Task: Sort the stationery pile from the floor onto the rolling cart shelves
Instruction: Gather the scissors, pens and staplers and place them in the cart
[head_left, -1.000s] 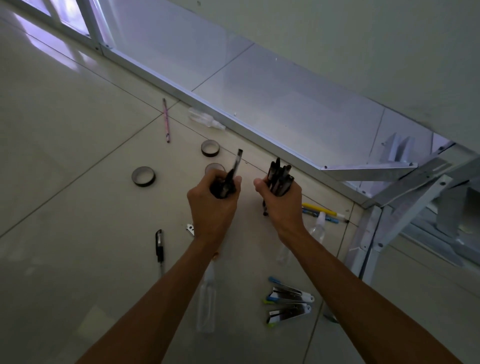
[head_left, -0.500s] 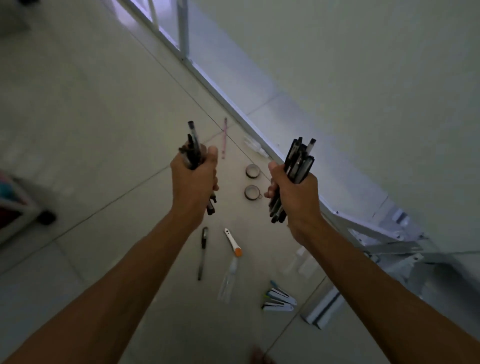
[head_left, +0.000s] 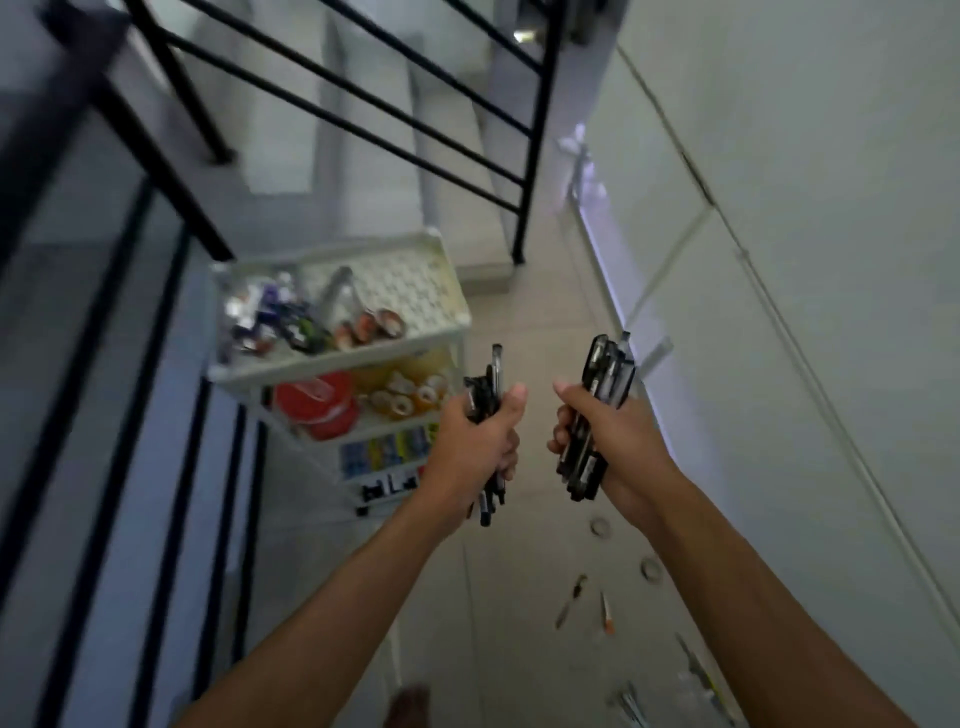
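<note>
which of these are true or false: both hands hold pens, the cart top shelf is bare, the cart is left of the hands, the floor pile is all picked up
1. Both hands hold pens. True: the left hand grips one bundle of dark pens, the right hand grips another bundle.
2. The cart's top shelf is bare. False: the rolling cart already has a heap of small items on the left part of its top shelf.
3. The cart is left of the hands. True.
4. The floor pile is all picked up. False: tape rolls and a few pen-like items lie on the floor.
</note>
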